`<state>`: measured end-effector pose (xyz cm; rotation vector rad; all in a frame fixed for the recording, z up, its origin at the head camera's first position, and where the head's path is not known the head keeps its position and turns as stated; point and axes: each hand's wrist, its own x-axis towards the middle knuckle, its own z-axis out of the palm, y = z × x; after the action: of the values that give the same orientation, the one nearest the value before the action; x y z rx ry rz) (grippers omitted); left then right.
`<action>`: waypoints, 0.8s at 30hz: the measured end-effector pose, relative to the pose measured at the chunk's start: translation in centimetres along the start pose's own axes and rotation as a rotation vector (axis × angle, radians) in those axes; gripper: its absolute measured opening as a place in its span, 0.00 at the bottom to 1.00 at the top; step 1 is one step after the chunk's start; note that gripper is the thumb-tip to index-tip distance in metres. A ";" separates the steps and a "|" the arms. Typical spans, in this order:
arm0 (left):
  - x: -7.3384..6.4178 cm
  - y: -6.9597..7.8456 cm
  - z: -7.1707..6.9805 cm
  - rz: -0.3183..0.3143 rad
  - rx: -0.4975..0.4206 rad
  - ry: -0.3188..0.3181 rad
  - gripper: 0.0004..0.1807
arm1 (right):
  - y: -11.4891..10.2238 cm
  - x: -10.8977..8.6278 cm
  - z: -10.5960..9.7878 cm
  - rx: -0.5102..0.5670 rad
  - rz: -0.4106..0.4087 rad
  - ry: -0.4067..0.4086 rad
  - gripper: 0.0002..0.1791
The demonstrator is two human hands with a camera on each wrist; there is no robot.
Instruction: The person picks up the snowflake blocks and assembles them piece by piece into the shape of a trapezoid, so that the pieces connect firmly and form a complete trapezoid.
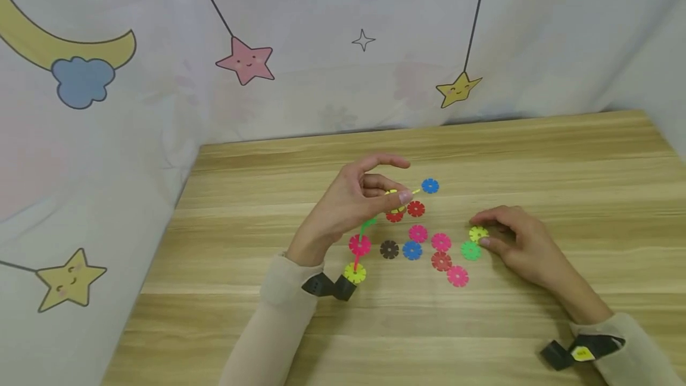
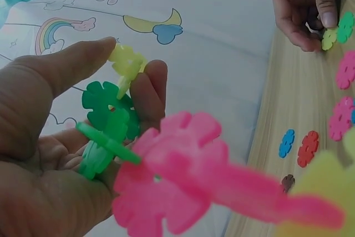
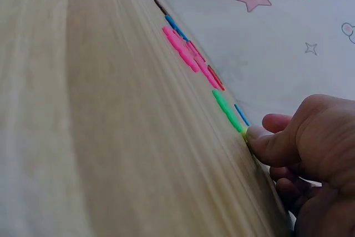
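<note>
Yr L hand (image 1: 351, 198) pinches disc chain (image 1: 359, 245), pt. hidden behind it; yr R hand (image 1: 515, 244) pinches yellow disc (image 1: 477, 233), edge obscured.

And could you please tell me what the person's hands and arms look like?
The left hand and right hand are ungloved. The left sleeve and right sleeve are pale beige. The left wrist device is black with a boxy end; the right wrist device matches and bears a yellow label, unreadable here.

The wood-grained table (image 1: 407, 341) bears notched discs (image 1: 437, 242) — multicoloured.
</note>
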<state>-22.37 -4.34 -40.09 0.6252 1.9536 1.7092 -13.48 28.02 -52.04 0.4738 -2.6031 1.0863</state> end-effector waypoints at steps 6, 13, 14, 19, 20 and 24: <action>0.0 0.1 0.0 0.011 0.002 -0.005 0.25 | -0.3 0.1 -0.3 0.021 0.077 0.004 0.22; 0.0 0.0 0.0 0.004 -0.005 -0.002 0.25 | -0.6 0.3 -0.8 0.082 0.198 0.011 0.16; 0.0 0.0 0.0 0.002 -0.007 -0.002 0.25 | -0.8 0.4 -0.9 0.103 0.207 0.012 0.15; -0.1 0.1 0.0 -0.001 -0.019 -0.002 0.25 | -2.2 0.8 -1.0 0.207 0.273 0.011 0.11; -0.1 0.1 0.0 0.000 -0.019 0.000 0.25 | -2.6 0.9 -1.1 0.221 0.288 0.008 0.10; 0.0 0.1 0.0 0.001 -0.015 -0.001 0.25 | -4.0 1.5 -1.2 0.270 0.329 -0.007 0.10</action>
<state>-22.31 -4.33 -39.98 0.6213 1.9388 1.7222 -13.07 25.99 -48.17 0.1018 -2.6102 1.5549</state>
